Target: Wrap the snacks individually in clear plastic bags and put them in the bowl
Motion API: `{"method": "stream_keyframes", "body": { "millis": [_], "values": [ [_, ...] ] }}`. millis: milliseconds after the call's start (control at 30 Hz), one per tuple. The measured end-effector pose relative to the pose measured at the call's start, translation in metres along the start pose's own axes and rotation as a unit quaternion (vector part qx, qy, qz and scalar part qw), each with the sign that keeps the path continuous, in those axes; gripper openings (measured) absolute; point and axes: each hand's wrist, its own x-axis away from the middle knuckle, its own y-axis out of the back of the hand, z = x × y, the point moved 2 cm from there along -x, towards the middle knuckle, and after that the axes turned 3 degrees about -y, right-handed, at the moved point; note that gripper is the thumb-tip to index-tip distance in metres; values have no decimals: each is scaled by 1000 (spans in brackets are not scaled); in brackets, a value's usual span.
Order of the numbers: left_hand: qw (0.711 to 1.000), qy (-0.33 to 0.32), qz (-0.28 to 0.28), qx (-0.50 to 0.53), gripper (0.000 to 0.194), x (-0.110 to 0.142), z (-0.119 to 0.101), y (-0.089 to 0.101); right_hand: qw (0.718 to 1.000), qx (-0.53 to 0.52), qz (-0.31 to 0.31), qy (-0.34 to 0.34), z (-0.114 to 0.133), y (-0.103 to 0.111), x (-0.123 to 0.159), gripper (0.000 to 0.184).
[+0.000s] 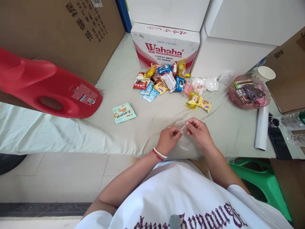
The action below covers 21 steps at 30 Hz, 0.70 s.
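Near the table's front edge, my left hand [168, 139] pinches one side of a clear plastic bag [184, 145]. My right hand [199, 131] pinches the bag's upper edge close beside the left fingertips. The see-through film hangs between and below both hands, and I cannot make out anything in it. Beyond my hands lies a heap of small wrapped snacks [168, 81]. A yellow snack packet [205, 105] is the closest of them. Off to the left, a light green snack pouch [125, 113] lies flat by itself.
A white-and-red Wahaha carton [164, 47] stands behind the snacks. On the left is a big red jug [51, 87]. To the right are a pink bag of snacks [249, 92], a paper cup [265, 73] and a white roll [261, 128]. A green stool [269, 181] stands below.
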Motion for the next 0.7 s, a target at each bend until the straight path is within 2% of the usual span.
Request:
{"method": "stream_keyframes", "body": {
  "millis": [133,267,367,533,700],
  "values": [
    [992,78,1,103,38,0,13,9,999,-29,-13,-28,-6,10,4,41],
    [991,71,4,114,38,1,14,8,999,32,1,-23,-16,11,7,42],
    [991,67,-2,114,34,2,14,5,998,58,23,-13,-24,6,6,35],
    [989,63,-49,123,28,5,18,12,999,-28,-31,-35,-28,7,1,31],
    [982,69,-114,135,26,5,22,18,992,-102,-38,-58,-29,8,0,32]
  ]
}}
